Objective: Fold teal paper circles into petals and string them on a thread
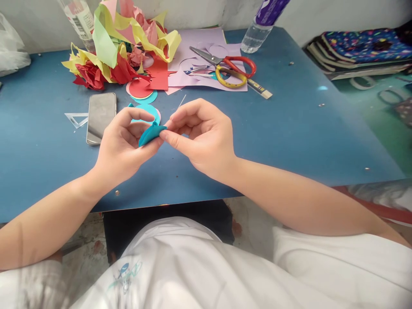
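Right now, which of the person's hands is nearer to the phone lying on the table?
Left. The left hand is just beside the phone, pinching the folded teal paper; the right hand sits farther off, beyond the paper.

The light is bright, soft daylight with weak shadows. The phone screen shows pale glare. The edges look stretched, and the bottom is slightly blurred.

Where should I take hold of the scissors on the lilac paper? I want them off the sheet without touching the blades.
Grip the scissors by the looped handles, red and yellow, at their right end. Come from the right, the bottle's side: the blades point left toward the paper scraps, and the loops lie flat and clear.
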{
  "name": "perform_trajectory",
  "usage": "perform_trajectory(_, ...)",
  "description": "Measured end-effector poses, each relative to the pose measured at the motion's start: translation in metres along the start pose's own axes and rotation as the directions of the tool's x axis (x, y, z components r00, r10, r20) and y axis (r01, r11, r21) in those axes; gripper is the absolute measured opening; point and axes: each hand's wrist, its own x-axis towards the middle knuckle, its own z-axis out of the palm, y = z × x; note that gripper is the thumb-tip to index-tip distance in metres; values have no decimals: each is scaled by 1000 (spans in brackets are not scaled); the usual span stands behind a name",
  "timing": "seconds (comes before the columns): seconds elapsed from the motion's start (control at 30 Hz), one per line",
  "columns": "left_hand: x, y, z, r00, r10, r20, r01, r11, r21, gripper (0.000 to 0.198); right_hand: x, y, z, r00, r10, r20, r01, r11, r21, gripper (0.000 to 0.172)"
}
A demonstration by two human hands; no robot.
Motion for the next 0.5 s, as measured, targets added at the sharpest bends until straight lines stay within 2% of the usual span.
perform_trajectory(0.27, -2, 1, 3, 999, 31, 17, -30, 999, -34, 60, -1, -1, 1, 1000, -26, 9, 26, 998, -52, 34)
perform_trajectory(0.4, -1, -4, -1, 999, 35, 10, -34, 999, -42, 55, -1, -1, -1, 996, -54, 68, 54, 998, -8, 29)
perform_trajectory(0.5, 4, -11, -4, 995, 93, 22, -93, 995, -35, 52, -1, 2, 0, 993, -98, 59, 100, 995, -26, 26)
